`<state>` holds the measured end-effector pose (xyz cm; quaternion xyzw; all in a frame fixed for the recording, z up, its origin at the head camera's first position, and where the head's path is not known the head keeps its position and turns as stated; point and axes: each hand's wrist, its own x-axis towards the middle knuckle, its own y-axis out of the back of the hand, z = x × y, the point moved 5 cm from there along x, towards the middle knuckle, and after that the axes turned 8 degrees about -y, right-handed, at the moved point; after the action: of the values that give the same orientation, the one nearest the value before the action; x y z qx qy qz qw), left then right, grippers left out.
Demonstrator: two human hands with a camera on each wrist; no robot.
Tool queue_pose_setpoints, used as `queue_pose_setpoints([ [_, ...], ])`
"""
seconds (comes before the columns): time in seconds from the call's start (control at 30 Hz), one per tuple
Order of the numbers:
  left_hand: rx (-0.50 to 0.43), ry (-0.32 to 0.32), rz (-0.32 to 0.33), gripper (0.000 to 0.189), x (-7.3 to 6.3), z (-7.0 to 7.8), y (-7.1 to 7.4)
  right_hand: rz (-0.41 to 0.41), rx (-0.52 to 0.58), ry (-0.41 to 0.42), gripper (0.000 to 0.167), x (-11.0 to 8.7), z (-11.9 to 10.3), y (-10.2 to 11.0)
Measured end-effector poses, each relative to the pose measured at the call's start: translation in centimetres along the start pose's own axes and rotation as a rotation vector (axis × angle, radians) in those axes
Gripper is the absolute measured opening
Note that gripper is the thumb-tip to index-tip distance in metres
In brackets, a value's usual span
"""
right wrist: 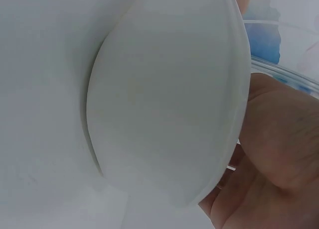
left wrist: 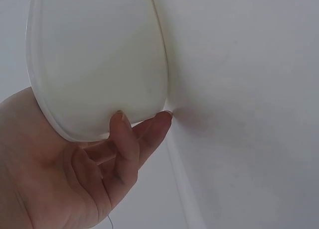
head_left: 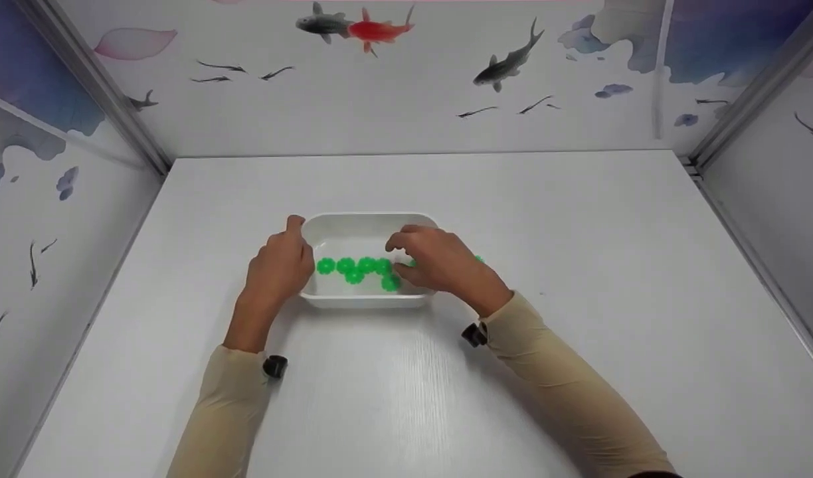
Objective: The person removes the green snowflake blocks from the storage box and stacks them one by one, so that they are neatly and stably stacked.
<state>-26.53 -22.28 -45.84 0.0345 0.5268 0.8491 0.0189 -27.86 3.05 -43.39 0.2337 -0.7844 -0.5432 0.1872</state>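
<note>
A white rectangular tray [head_left: 353,303] with rounded corners stands on the table, and several green flower-shaped pieces [head_left: 355,275] lie in it. My left hand [head_left: 280,262] grips the tray's left end; in the left wrist view its fingers [left wrist: 124,144] bend against the outer wall below the rim. Over the tray's right part is my right hand [head_left: 440,259], thumb and forefinger bent and apart above the green pieces. In the right wrist view the tray's outer wall [right wrist: 164,99] hides its fingertips.
Another green piece [head_left: 479,259] shows just past the right wrist, outside the tray. The white table [head_left: 406,398] is bounded by a back panel [head_left: 406,99] and side panels printed with fish. Each sleeve cuff has a small black device [head_left: 474,334] beside it.
</note>
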Motion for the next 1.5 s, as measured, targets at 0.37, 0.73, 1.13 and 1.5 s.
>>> queue_pose_setpoints([
  [0.37,-0.006,0.006,-0.01,0.051,0.2,0.1,0.0,-0.1,0.045,-0.06,0.033,1.6,-0.6,-1.7],
  [0.73,-0.01,-0.018,0.003,0.05,0.0,0.2,0.0,-0.102,0.015,-0.056,0.036,2.1,-1.2,-2.4],
  [1.13,0.001,-0.007,-0.007,0.05,0.0,0.1,0.2,-0.085,0.015,-0.092,0.024,2.6,-1.2,-2.6],
  [1.5,0.004,0.002,-0.015,0.05,0.0,0.1,0.1,-0.102,0.026,-0.124,0.022,2.9,-1.2,-2.7],
])
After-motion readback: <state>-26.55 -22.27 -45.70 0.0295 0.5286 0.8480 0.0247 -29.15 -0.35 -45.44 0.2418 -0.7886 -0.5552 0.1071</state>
